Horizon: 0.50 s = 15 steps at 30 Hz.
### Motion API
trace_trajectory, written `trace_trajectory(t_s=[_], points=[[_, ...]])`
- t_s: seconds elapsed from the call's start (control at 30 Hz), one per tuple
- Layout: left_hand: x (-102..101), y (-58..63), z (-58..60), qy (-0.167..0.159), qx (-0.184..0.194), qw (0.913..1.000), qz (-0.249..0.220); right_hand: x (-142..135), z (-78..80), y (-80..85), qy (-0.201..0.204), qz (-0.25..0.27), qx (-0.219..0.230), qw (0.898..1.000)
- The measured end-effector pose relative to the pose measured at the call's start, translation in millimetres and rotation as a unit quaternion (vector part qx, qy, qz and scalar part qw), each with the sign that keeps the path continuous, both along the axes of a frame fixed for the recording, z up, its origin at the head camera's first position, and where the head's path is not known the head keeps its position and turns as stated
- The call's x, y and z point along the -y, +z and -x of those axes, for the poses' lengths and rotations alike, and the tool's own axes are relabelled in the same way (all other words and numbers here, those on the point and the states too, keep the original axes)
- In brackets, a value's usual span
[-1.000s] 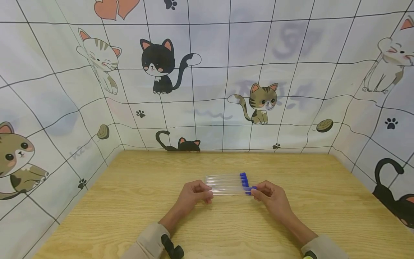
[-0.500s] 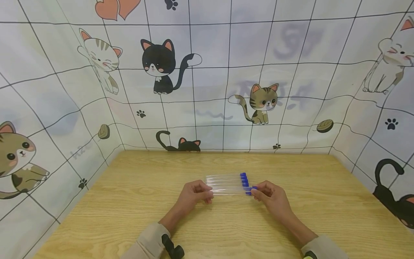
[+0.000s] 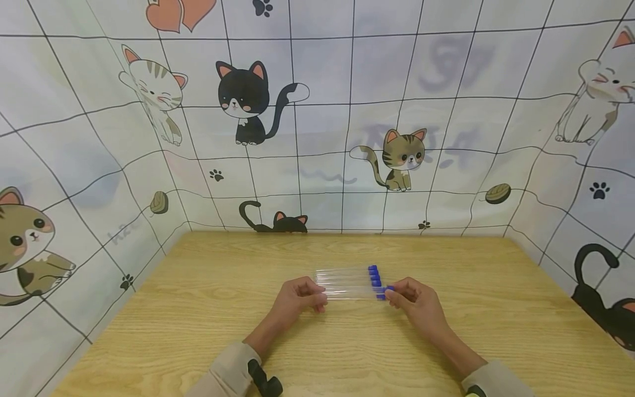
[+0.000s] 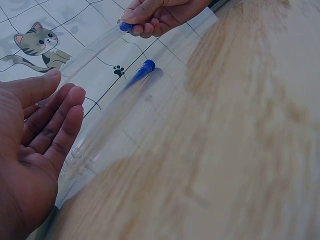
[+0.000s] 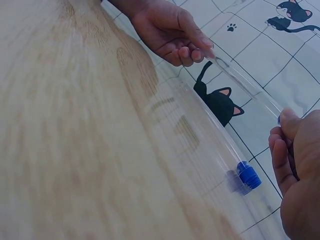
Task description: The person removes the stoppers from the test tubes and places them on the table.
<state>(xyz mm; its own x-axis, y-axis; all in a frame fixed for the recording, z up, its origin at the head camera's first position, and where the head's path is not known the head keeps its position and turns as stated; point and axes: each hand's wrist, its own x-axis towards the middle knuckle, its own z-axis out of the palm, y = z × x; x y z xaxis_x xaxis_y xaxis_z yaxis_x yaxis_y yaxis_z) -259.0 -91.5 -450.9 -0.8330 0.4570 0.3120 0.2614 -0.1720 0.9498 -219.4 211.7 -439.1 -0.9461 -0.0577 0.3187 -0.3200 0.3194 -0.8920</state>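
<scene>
A clear test tube with a blue cap is held level, a little above the table, between the two hands. My left hand pinches its clear end between thumb and fingers. At the other end my right hand pinches the blue cap. Beneath and behind it, several more clear test tubes lie side by side on the table, their blue caps all toward the right. The nearest lying tube shows its cap in the right wrist view. Fingers hide the tip of the held tube.
The tubes lie on a light wood-grain table. A white cloth with a grid and cartoon cats hangs behind and on both sides of the table. A black strap is on the left sleeve.
</scene>
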Motion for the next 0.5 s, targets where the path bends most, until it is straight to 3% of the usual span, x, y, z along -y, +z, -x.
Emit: trace_trajectory(t_s=[0.5], points=[[-0.7, 0.4, -0.6, 0.001, 0.002, 1.0, -0.001, 1.1, -1.0, 0.4, -0.004, -0.003, -0.009, 1.0]])
